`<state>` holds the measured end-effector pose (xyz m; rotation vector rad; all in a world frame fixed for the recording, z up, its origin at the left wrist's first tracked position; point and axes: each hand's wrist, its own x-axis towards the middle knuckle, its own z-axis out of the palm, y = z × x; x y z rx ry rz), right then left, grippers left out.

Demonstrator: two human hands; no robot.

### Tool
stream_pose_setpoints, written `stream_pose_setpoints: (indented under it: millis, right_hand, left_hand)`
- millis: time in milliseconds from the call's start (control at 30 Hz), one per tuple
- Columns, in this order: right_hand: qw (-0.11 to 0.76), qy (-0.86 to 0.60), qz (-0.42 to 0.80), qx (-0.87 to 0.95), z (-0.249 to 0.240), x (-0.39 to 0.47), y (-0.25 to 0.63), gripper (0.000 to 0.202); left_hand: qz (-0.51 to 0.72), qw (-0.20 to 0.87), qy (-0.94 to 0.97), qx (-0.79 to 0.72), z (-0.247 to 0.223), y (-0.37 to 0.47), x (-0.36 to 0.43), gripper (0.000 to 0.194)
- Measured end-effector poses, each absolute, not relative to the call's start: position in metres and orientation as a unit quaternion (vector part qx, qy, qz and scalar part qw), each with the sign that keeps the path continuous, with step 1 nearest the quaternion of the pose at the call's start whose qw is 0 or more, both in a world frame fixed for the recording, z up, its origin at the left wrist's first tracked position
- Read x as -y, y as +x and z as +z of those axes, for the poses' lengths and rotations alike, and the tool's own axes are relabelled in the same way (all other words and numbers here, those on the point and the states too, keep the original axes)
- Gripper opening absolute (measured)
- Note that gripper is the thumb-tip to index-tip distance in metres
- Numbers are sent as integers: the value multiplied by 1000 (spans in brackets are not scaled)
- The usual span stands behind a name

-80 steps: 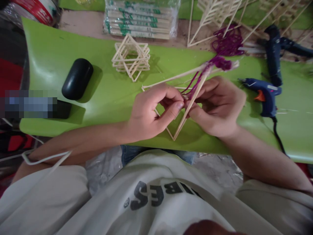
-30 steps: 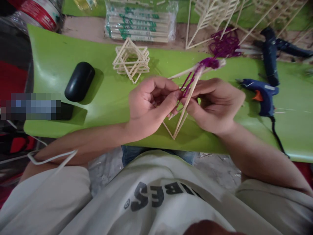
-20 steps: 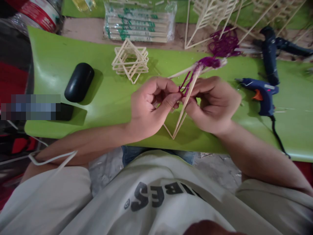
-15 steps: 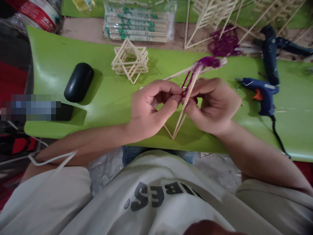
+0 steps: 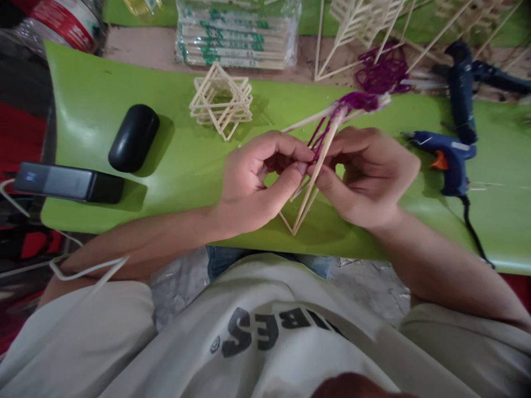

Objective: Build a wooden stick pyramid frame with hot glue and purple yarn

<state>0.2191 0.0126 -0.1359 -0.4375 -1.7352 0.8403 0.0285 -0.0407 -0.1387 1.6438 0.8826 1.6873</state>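
Observation:
A frame of thin wooden sticks [image 5: 307,202] stands in front of me, its upper joint wrapped in purple yarn [image 5: 352,102]. Strands of that yarn run down from the joint to my fingertips. My left hand [image 5: 265,179] is closed, thumb and index finger pinching the yarn beside the sticks. From the other side my right hand [image 5: 367,174] is closed too, its thumb and index finger meeting the left fingertips at the yarn and against a stick. The exact grip of the right fingers is partly hidden behind the stick.
A star-shaped stick lattice [image 5: 222,102] sits behind my left hand. On the left lie a black mouse-like object [image 5: 134,138] and a power bank [image 5: 68,182]. A blue glue gun [image 5: 446,160] with a cord lies right. Packed chopsticks [image 5: 236,38] and a yarn heap [image 5: 384,69] are behind.
My right hand has shifted slightly to the right and up. My left hand keeps its pinch, and the stick frame has barely moved.

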Motion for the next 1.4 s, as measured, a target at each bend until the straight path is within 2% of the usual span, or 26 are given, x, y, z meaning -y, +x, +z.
stream_pose_setpoints:
  millis: [133,333,533,733,1033,1100,1200,1400]
  right_hand:
    - [565,-171,335,735,-137,-13,218,31]
    - [556,-182,273,764,-135,-14,219,26]
    - [564,-173,133,796,-135,-20,221,19]
    - [549,-137,67,822,-132,-24,223,21]
    - [491,-117,-25,863,-124,-21,234,34]
    - [487,-111,-41,866,-125,-21,235,33]
    - [494,-110,-21,862,-128,-22,235,37]
    - [536,-147,140,819,-133,-17,226,39]
  left_hand:
    - [629,293,635,-339,-136,26,42,13]
    - [631,326,615,-343,-126,29,49,8]
    - [627,309,618,-360,-125,30,50,9]
    - [628,322,606,-367,-133,32,48,22]
    - [627,424,527,-386,-116,30,56,8]
    - [629,427,528,-379,-116,29,55,12]
    - [644,413,540,-351,-121,28,53,15]
    - [616,361,591,-374,-124,24,53,19]
